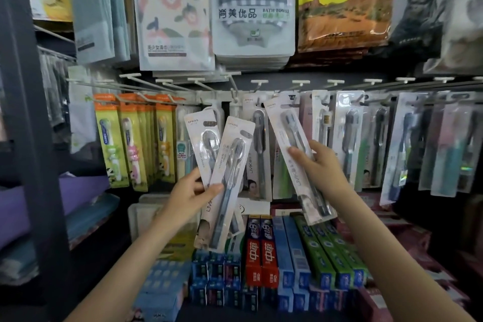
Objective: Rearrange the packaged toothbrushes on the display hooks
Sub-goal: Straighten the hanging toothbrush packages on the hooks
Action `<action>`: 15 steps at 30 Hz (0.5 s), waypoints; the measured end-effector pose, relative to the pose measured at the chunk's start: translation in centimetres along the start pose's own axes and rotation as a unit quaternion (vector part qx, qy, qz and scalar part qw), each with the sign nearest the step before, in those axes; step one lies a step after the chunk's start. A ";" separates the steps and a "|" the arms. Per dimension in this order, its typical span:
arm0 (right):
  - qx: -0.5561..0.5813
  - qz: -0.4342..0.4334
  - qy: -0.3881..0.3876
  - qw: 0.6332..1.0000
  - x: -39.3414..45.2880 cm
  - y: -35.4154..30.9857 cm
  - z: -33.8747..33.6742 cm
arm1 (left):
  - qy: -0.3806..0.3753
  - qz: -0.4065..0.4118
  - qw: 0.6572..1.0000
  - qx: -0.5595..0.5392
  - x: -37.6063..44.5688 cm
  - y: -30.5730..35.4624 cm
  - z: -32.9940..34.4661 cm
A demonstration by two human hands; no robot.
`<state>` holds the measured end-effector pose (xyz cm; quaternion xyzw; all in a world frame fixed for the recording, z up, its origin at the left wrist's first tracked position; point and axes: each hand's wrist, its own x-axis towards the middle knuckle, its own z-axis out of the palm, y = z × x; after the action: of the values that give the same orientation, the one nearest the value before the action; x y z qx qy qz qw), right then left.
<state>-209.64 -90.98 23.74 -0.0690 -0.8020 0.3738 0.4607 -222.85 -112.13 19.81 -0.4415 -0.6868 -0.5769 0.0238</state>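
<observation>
Three white blister-packed toothbrushes are off the hooks and in hand. Far left on the rack hang the orange-and-green children's toothbrush cards (130, 144), untouched. Next to them, the left hand (190, 196) holds two packs (224, 165) fanned in a V, thumb across the front of the nearer card and fingers curled behind, pinching both near mid-length. Behind and above stand white display hooks (232, 91), at least one of which looks bare, though the clutter makes that hard to confirm. Right of centre, the right hand (317, 162) pinches a single pack (295, 157) about its middle, thumb on the front, fingers wrapped round the back; it tilts with its hang-hole end up toward the hooks. Further right more packaged brushes (366, 138) hang in rows. Below, toothpaste boxes (287, 251) are stacked on the shelf.

These packs are likely light and fairly stiff, but the glossy plastic is slippery and the card bends. Holding nearer the top would probably steady the hole for threading onto a hook.
</observation>
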 end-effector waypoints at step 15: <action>-0.009 0.043 0.061 0.997 -0.1 0.2 0.2 | 0.019 -0.013 1.000 -0.022 0.4 -0.7 0.2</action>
<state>-209.80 -91.00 23.52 -0.1304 -0.7722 0.3810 0.4915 -223.43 -111.71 19.37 -0.4222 -0.6790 -0.6003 0.0200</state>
